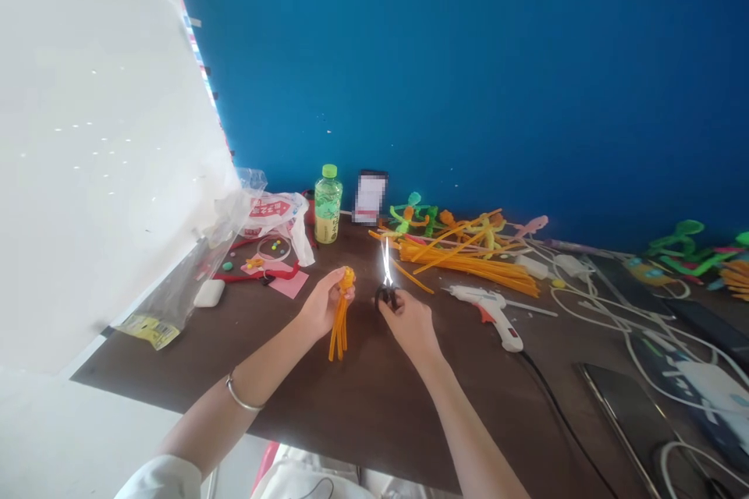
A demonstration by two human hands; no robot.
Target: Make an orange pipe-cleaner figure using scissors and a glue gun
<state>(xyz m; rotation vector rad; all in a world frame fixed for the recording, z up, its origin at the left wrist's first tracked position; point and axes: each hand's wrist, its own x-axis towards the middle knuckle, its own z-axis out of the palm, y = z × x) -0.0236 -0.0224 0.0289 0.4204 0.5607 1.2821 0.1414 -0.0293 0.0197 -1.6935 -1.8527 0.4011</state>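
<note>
My left hand (328, 300) is closed around a bunch of orange pipe cleaners (338, 331). Their upper end forms a rounded, wound knob above my fingers, and the loose ends hang down below. In my right hand (409, 320) is a pair of scissors (386, 273) with black handles, fingers on the grips. The blades point away from me toward the wall, slightly parted and bright with glare. They stand apart from the orange bunch, to its right. Behind the scissors lies a pile of orange pipe cleaners (473, 265).
A white glue gun (491, 312) with a black cord lies right of my hands. A green-capped bottle (328, 207) and a propped phone (370, 197) stand at the back. Red-handled pliers (257, 275) and plastic bags (281, 210) are left; cables and a dark phone (632, 429) lie right.
</note>
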